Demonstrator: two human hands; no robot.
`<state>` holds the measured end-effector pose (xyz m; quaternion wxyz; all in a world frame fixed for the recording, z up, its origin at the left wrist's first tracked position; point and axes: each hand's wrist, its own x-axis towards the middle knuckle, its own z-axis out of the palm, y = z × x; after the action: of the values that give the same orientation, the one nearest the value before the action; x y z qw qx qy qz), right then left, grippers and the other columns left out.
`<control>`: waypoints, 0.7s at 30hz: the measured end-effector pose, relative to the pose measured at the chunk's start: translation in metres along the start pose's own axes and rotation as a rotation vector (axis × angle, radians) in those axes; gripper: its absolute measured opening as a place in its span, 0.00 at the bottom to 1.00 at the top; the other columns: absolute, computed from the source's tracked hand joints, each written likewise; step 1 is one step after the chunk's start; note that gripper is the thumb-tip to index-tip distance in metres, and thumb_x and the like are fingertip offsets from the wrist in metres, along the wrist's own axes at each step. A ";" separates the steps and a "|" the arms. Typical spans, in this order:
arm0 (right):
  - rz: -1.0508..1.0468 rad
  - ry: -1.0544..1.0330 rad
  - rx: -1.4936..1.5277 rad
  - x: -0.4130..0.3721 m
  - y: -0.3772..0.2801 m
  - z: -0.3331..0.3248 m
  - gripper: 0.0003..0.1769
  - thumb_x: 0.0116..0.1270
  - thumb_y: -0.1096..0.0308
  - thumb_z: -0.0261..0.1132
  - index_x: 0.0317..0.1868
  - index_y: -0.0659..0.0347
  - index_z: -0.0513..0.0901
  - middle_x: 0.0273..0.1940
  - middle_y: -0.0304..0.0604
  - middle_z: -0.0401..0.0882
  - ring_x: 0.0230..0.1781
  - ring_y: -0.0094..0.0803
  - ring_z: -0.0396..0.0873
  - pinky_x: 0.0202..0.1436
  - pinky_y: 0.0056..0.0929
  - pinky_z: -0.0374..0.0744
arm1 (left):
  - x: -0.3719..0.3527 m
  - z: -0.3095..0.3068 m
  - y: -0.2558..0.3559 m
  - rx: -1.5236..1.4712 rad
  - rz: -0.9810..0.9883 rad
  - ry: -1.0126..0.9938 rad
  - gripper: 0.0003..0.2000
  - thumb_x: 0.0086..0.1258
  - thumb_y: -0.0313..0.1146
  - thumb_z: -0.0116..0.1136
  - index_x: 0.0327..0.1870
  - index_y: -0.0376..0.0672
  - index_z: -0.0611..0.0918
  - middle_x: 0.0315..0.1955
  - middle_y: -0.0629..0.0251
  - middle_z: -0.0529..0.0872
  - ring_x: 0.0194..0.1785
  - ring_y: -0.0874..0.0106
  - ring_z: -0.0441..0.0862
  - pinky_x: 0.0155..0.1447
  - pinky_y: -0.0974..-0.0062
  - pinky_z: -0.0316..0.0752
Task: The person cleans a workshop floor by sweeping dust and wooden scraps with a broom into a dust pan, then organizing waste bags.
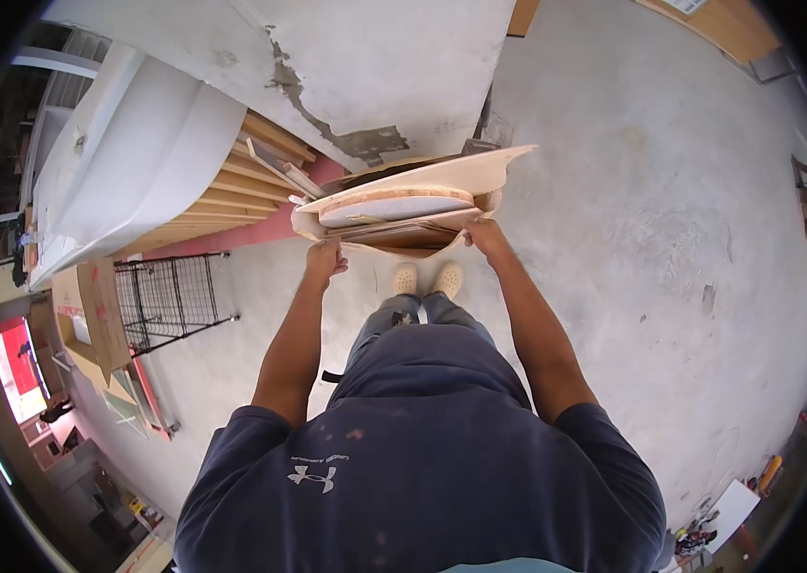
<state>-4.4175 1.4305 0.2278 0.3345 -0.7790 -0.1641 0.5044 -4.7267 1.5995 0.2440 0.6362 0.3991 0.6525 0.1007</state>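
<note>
In the head view, a pale beige sack-like bag (509, 164) stands in front of my feet against the wall side. Its mouth gapes, and inside stand a rounded board (399, 207) with a pale face and several thin brown sheets (413, 237). My left hand (325, 261) is closed on the near rim at the left corner. At the right corner, my right hand (488, 238) grips the same rim. Both arms are stretched out forward. The bag's lower part and the bottoms of the boards are hidden.
A white wall (375, 67) with a patched crack rises behind the bag. Wooden slats (241, 186) lean to its left. A black wire rack (167, 298) and a cardboard box (93, 310) stand further left. Concrete floor (652, 286) stretches rightward.
</note>
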 end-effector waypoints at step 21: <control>0.460 0.310 -0.529 -0.203 0.271 -0.005 0.24 0.60 0.45 0.54 0.36 0.59 0.83 0.34 0.44 0.84 0.40 0.38 0.80 0.49 0.35 0.75 | 0.022 0.112 0.128 0.763 1.570 0.060 0.14 0.71 0.36 0.42 0.46 0.38 0.79 0.47 0.53 0.80 0.53 0.62 0.75 0.58 0.63 0.67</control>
<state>-4.5244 1.1126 0.1805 0.0208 -0.9218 -0.0573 0.3828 -4.5715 1.6566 0.2899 0.1883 0.9162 0.1946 0.2952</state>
